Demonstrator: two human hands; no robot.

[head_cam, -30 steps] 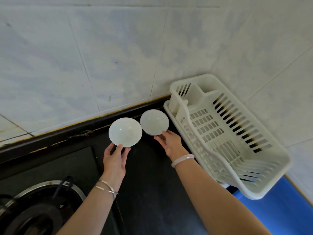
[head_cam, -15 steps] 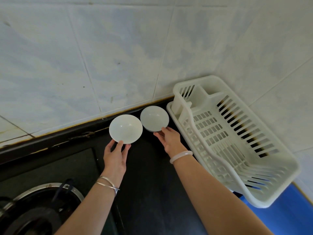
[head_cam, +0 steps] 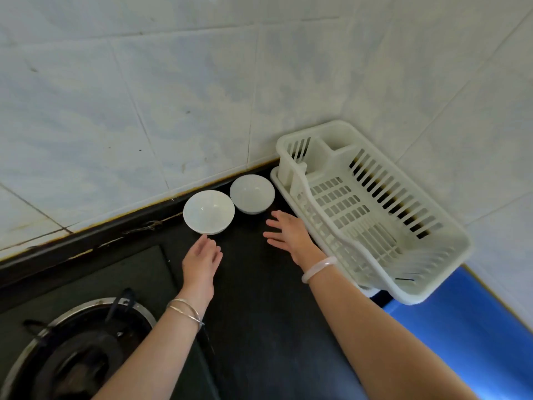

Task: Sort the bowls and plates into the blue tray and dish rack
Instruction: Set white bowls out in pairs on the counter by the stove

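Head view: the left hand and right hand, fingers spread and empty, hover just nearer than the left bowl and right bowl, which sit left of the dish rack and are likely light, rigid, slick and breakable, best gripped at the rim.

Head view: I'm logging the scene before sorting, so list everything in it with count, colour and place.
wall: white tiles, at the back
counter: 1, black, below the wall
rack: 1, white, in the corner
bowls: 2, white, on the counter, left of the rack
tray: 1, blue, bottom right, by the rack's near end
burner: 1, black with metal ring, bottom left
bracelets: 2, silver, left wrist
bangle: 1, pale, right wrist
left hand: open, near the left bowl
right hand: open, beside the rack
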